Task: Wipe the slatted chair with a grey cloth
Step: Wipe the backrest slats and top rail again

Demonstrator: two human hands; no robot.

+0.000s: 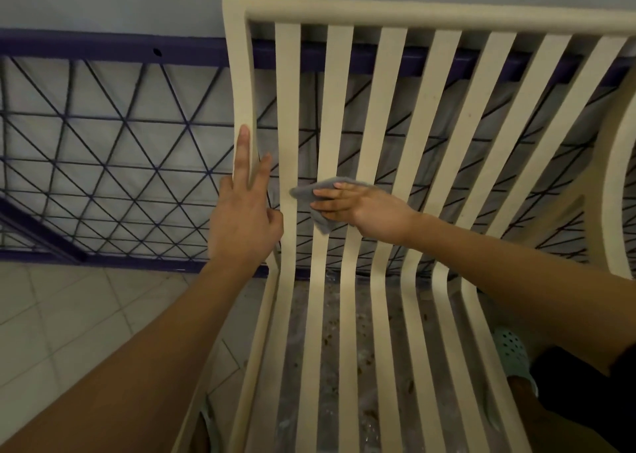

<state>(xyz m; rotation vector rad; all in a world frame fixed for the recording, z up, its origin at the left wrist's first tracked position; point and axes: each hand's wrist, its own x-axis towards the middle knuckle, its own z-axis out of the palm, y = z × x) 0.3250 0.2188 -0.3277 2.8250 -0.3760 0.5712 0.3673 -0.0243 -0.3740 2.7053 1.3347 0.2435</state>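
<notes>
Your right hand (361, 208) lay flat on the grey cloth (306, 192), its fingers (327, 206) stretched out straight and pressing the cloth against the back of the slatted chair (385, 108). They were not curled round it. The cloth sat under and just beyond your fingertips and bridged the second and third slats from the left. Its left tip touched the edge of the first slat, and one corner hung below your palm over the gap between slats.

Your left hand (244, 211) rested against the chair's left side post (241, 73). Two straight fingers (242, 153) pointed up along the post, and the thumb was tucked near the first slat. That hand was released, gripping nothing. Your hands were near each other, with only the first slat between them.

The slats to the right of the cloth ran bare as far as the curved armrest (616, 184). The top rail (413, 13) was well above your right hand. Just below your wrist the slats bent forward into the seat.

Behind the open gaps stood a purple grid frame (103, 44) against the wall. The tiled floor (86, 315) lay to the left of the chair. A pale green clog (509, 349) showed beside the seat's right edge.
</notes>
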